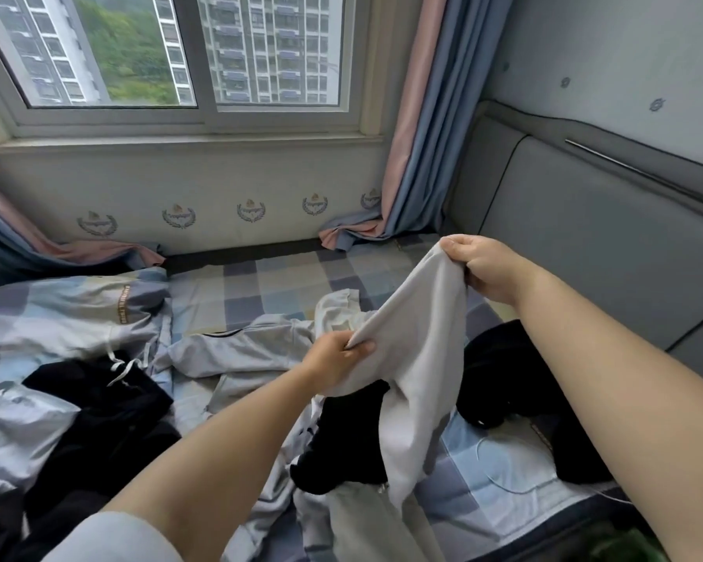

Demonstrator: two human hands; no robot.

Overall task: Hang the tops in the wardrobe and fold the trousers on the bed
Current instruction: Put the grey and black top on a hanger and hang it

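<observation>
Currently your left hand (335,361) pinches the lower edge of a pale grey garment (415,358) at frame centre, while your right hand (477,267), higher and right of centre, grips its upper edge; the cloth hangs between them above the checked bed sheet (260,285). Black clothes (346,440) lie beneath it, more dark clothing (98,403) lower left. Another light grey piece (240,350) lies spread just left of your left hand.
</observation>
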